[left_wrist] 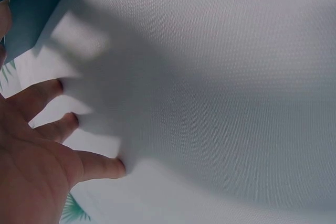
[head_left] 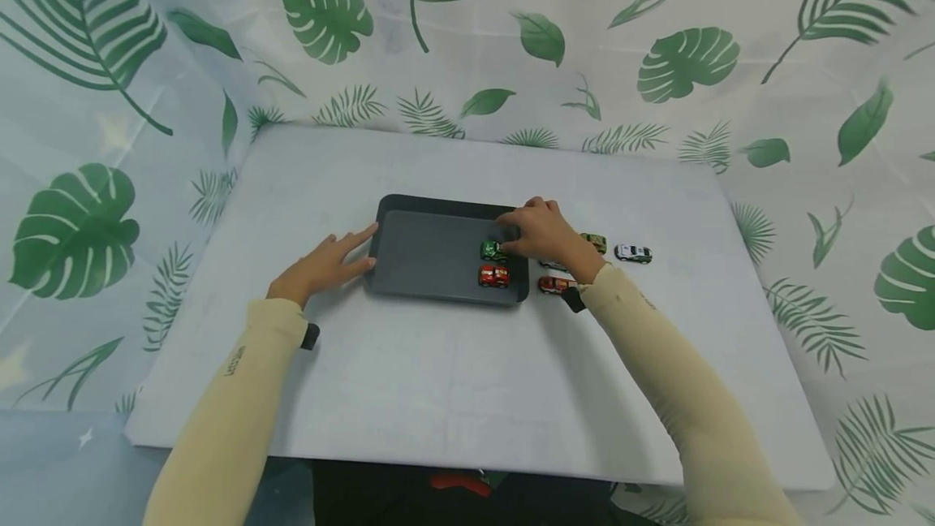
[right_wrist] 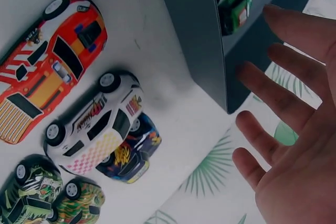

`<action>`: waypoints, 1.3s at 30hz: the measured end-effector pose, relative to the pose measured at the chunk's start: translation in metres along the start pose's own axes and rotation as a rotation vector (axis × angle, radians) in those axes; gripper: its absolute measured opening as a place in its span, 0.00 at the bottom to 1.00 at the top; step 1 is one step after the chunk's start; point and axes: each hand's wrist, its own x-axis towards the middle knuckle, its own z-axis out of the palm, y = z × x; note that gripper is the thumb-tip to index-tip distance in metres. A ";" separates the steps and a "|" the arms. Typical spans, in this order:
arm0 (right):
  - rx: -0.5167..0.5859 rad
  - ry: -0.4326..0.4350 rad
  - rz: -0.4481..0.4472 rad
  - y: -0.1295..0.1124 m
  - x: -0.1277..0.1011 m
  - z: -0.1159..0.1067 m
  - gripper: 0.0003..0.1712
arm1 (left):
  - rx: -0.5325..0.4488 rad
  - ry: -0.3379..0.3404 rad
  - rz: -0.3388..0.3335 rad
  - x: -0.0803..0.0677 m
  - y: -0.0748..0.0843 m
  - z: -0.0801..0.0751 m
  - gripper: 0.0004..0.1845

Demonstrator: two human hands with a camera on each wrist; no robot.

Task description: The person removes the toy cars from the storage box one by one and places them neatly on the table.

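A shallow dark grey tray [head_left: 431, 254] lies on the white table. Inside its right end stand a green toy car [head_left: 493, 251] and a red toy car [head_left: 493, 276]. My right hand [head_left: 544, 232] hovers over the tray's right rim, thumb close to the green car. In the right wrist view its fingers are spread, with nothing seen between them. A dark patch by its fingertips in the head view is unclear. My left hand [head_left: 321, 265] has its straight fingers at the tray's left edge; in the left wrist view several fingertips [left_wrist: 113, 168] touch the table.
Right of the tray, partly behind my right arm, are an orange-red toy car [right_wrist: 58, 61], a white one [right_wrist: 100, 124], a dark blue one [right_wrist: 134, 148] and green ones [right_wrist: 31, 190]. A white-and-black car [head_left: 633, 253] stands farthest right. A leaf-print cloth [head_left: 467, 63] hangs behind the table.
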 end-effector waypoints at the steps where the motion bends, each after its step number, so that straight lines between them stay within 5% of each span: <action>1: -0.004 -0.006 0.000 -0.001 0.000 0.000 0.29 | -0.002 0.000 0.004 0.000 0.000 0.000 0.40; 11: -0.094 -0.018 -0.063 -0.006 0.007 0.009 0.24 | -0.005 0.000 -0.003 0.003 -0.004 0.001 0.40; 39: -0.140 -0.035 -0.034 -0.010 0.017 0.025 0.25 | 0.004 -0.006 -0.024 0.004 -0.001 -0.001 0.40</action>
